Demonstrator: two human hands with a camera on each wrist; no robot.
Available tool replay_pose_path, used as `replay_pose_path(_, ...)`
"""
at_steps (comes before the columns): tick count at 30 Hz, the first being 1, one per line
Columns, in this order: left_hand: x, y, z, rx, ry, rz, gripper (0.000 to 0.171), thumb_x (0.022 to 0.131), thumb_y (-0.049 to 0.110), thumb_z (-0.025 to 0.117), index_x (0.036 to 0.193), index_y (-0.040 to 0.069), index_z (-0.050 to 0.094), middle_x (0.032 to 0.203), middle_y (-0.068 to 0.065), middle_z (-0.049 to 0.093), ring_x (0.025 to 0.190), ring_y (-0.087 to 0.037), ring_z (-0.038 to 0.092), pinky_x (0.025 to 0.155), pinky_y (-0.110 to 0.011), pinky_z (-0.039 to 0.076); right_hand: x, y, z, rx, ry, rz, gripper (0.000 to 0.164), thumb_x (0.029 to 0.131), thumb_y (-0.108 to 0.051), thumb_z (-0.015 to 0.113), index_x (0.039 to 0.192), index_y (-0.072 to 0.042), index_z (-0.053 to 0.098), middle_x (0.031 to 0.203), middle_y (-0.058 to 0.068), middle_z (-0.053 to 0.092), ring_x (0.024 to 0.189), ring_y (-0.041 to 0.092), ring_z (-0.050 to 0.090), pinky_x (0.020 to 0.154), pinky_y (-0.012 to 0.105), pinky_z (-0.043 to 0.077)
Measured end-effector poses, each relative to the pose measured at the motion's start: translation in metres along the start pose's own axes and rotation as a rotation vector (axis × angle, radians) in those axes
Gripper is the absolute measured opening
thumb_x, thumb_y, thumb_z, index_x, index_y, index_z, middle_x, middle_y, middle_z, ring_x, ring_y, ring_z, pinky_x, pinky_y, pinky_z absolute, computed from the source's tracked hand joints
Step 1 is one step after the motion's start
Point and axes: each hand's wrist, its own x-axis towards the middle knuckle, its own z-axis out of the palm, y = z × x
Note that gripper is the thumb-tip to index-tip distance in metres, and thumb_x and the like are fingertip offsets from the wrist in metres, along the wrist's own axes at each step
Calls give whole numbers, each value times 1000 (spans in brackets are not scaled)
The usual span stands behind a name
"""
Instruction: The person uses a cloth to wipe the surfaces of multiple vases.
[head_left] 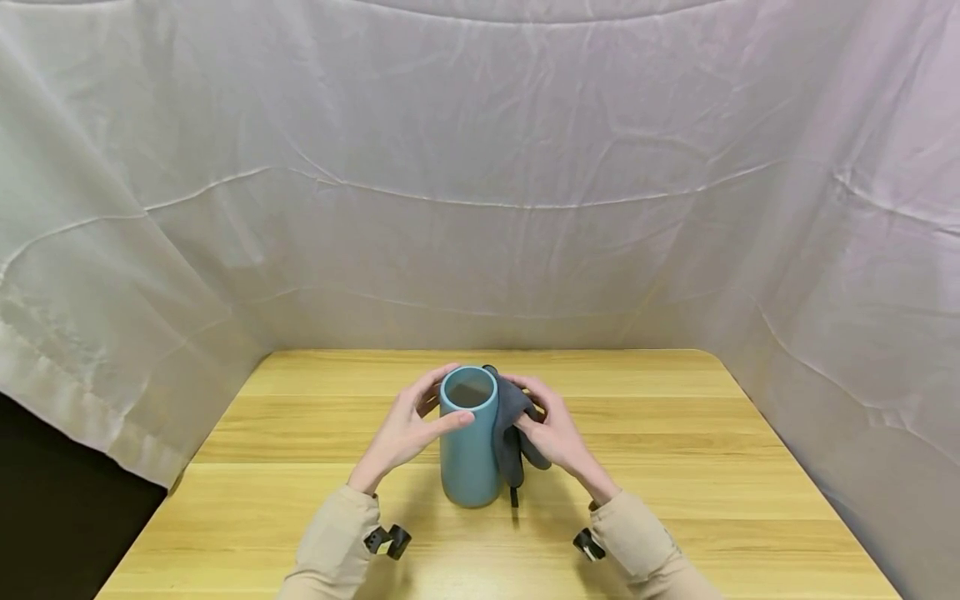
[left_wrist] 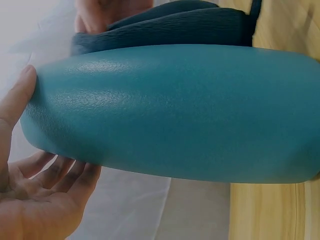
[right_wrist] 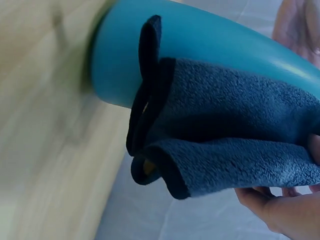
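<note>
A tall blue vase with a wide round mouth stands upright on the wooden table. My left hand grips it near the top, thumb on the front by the rim and fingers round the left side; the left wrist view shows the thumb and fingers at the vase's upper end. On the other side, my right hand holds a dark grey cloth against the vase's right side. Folds of the fuzzy cloth hang down, with black edging and a loop at the lower end. Part of the right fingers is hidden by the cloth.
The light wooden table extends to both sides of the vase. Pale fabric curtains enclose the back and sides. A small black wrist camera sits at the left sleeve, another camera at the right.
</note>
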Motion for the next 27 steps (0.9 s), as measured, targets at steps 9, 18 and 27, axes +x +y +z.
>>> replay_pose_path(9,1,-1,0,-25,-23,9,63,89,16,78,145,13,51,140,-14,60,133,-34,56,117,-55,41,6,-10,-3,4,22,-42,43,93,-3,68,136,-7,61,125,18,64,105,8,61,93,25,53)
replay_pose_path(18,1,-1,1,-24,-32,-10,65,89,19,78,147,13,49,142,-13,59,135,-33,55,119,-56,39,6,-7,-7,9,-29,-59,44,94,-2,67,137,-4,59,126,20,63,107,23,64,95,28,54)
replay_pose_path(27,1,-1,2,-28,-32,-28,69,89,18,78,149,7,46,141,-14,59,135,-34,54,120,-56,38,0,4,-8,-83,-84,-19,46,91,6,64,136,-2,58,131,21,62,121,38,58,102,51,52)
